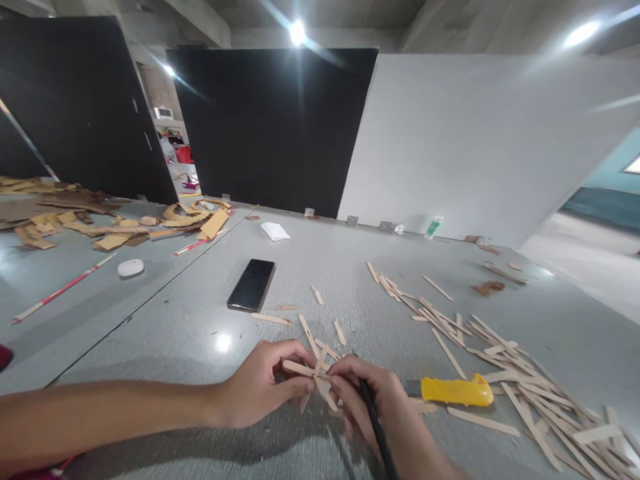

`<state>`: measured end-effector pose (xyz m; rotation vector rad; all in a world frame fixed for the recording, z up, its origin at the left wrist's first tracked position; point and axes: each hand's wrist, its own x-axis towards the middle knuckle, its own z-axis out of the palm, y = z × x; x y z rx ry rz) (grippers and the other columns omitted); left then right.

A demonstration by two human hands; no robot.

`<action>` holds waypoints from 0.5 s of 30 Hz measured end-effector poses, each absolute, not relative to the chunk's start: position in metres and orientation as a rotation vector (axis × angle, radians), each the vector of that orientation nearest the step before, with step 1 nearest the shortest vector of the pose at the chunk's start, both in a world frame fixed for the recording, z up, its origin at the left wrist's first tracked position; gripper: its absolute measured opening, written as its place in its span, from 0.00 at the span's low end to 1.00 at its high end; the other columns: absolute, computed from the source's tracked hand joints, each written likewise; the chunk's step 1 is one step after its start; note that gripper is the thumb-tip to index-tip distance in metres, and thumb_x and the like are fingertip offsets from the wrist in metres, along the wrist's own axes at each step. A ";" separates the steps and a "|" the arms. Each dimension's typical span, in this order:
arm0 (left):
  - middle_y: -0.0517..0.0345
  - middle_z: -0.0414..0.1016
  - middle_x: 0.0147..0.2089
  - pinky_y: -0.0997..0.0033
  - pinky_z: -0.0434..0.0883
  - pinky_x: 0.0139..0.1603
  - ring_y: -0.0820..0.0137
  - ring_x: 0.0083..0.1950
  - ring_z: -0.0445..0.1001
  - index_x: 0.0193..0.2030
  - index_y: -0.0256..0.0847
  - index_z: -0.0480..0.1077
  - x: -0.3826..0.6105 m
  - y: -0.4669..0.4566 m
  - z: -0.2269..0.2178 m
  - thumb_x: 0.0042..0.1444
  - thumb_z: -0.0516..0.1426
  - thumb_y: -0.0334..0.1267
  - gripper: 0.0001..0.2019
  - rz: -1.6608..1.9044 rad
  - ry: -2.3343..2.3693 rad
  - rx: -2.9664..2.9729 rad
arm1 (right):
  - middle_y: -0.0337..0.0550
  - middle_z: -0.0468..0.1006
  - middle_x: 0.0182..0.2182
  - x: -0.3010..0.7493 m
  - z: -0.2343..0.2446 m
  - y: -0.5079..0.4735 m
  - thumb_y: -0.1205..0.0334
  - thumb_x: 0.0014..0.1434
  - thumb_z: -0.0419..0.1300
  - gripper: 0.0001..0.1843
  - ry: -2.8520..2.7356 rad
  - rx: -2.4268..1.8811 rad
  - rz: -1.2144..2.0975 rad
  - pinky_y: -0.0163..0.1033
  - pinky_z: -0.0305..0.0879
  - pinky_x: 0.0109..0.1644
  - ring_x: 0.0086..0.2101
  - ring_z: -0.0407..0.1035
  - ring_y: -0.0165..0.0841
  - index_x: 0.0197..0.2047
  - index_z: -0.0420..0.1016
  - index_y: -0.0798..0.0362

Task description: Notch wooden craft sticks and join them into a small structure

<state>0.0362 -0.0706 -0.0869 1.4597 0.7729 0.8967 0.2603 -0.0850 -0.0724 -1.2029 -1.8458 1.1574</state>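
The left hand [263, 390] and right hand [370, 397] pinch a few crossed sticks [314, 375] (the right also grips, perhaps, a pen [377, 433]); the pile [525, 393] to their right lies loose, so this looks like early work.

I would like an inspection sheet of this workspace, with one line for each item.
Surface: grey table, glossy, with lamp glare.
Job's things: crossed sticks between both hands; pen.
Clutter: stick pile, yellow cutter, phone, cardboard scraps, striped rod.
Grips: left hand pinches the sticks; right hand touches them and holds the pen.
Cables: nothing seen.
Surroundings: black panels, white wall.
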 end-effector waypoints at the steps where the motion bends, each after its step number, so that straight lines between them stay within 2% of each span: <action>1: 0.60 0.78 0.29 0.73 0.71 0.32 0.71 0.28 0.75 0.43 0.39 0.75 0.036 -0.071 -0.088 0.63 0.66 0.44 0.11 0.900 0.772 1.448 | 0.40 0.79 0.28 0.263 -0.070 -0.086 0.53 0.75 0.57 0.15 -1.946 -1.205 0.986 0.35 0.65 0.28 0.24 0.72 0.32 0.38 0.77 0.51; 4: 0.61 0.77 0.28 0.73 0.72 0.31 0.72 0.27 0.75 0.42 0.39 0.74 0.037 -0.071 -0.089 0.63 0.67 0.42 0.10 0.902 0.772 1.421 | 0.46 0.82 0.34 0.269 -0.066 -0.089 0.61 0.73 0.58 0.08 -2.214 -1.116 0.395 0.40 0.70 0.36 0.33 0.78 0.40 0.46 0.79 0.50; 6: 0.61 0.77 0.28 0.72 0.72 0.30 0.71 0.27 0.76 0.42 0.40 0.73 0.037 -0.071 -0.090 0.63 0.66 0.42 0.10 0.893 0.763 1.406 | 0.49 0.83 0.37 0.271 -0.066 -0.092 0.64 0.73 0.58 0.09 -2.293 -1.016 0.199 0.42 0.72 0.36 0.35 0.80 0.42 0.52 0.78 0.51; 12: 0.62 0.74 0.25 0.76 0.68 0.26 0.73 0.24 0.74 0.40 0.39 0.73 0.037 -0.076 -0.092 0.64 0.66 0.43 0.10 0.841 0.738 1.403 | 0.54 0.82 0.40 0.271 -0.062 -0.095 0.68 0.69 0.60 0.14 -2.344 -0.854 -0.133 0.46 0.76 0.34 0.35 0.79 0.46 0.57 0.72 0.54; 15: 0.62 0.74 0.24 0.75 0.69 0.26 0.73 0.23 0.73 0.39 0.38 0.74 0.038 -0.078 -0.092 0.64 0.65 0.45 0.12 0.819 0.729 1.435 | 0.51 0.82 0.37 0.271 -0.059 -0.098 0.72 0.68 0.58 0.16 -2.377 -0.789 -0.037 0.44 0.76 0.35 0.34 0.78 0.43 0.57 0.73 0.52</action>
